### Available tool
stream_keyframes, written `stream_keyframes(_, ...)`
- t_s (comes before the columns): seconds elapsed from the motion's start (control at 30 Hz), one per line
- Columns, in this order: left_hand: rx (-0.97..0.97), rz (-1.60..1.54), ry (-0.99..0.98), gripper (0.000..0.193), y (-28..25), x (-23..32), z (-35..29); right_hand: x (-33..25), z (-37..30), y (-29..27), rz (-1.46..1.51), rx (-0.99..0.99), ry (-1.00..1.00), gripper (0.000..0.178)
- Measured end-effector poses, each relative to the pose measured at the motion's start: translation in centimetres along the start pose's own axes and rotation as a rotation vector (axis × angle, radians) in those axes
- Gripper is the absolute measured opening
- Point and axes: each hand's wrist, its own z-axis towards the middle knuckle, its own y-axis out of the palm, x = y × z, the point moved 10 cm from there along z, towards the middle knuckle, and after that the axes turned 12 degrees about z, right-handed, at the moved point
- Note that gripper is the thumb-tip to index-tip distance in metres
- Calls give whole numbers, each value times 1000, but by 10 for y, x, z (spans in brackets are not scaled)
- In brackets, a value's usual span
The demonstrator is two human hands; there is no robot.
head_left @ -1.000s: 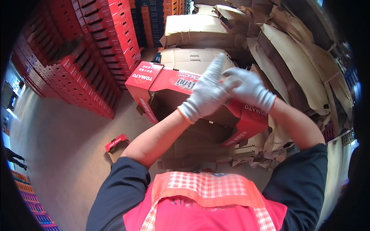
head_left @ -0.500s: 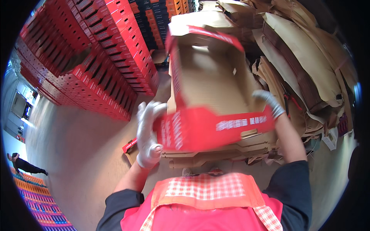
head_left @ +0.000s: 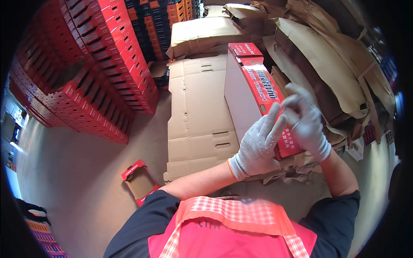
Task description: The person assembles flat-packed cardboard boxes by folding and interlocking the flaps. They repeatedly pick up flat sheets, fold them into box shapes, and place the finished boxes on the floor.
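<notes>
A red cardboard tray box [head_left: 262, 88] stands on its long side on a stack of flat brown cardboard blanks [head_left: 198, 112]. Its printed side faces up and its pale outer bottom [head_left: 241, 101] faces left. My left hand [head_left: 260, 148], in a light grey glove, lies at the near end of the box with its fingers stretched out. Just right of it, my gloved right hand [head_left: 307, 120] is over the box's right edge, somewhat blurred, fingers apart and partly bent. The inside of the box is hidden from view.
Tall stacks of red boxes [head_left: 107, 56] rise at the left, with black and orange boxes [head_left: 152, 26] behind. Paper-wrapped bundles [head_left: 318, 64] crowd the right and a wrapped stack [head_left: 206, 32] stands at the back. A small red tray [head_left: 140, 180] sits on the floor at left.
The box, earlier tilted with its open inside toward me, has turned onto its side and moved right onto the blanks. My left hand has moved right, close to my right hand.
</notes>
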Motion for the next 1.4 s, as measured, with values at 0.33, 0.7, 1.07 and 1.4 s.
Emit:
stream_keyframes(0.33, -167, -114, -503, 121, 42, -34, -41, -2, 32, 70, -337, -452, 69, 14)
stream_keyframes(0.7, 70, 96, -372, 110, -50, -33, -36, -50, 60, 137, 595, -412, 177, 30)
stream_keyframes(1.07, -100, 895, -968, 73, -255, -42, -336, 50, -100, 251, -121, -1105, -157, 111)
stream_keyframes(1.4, -333, 625, -2354, 61, -295, 192, -765, 32, -80, 326, -266, -793, -356, 113)
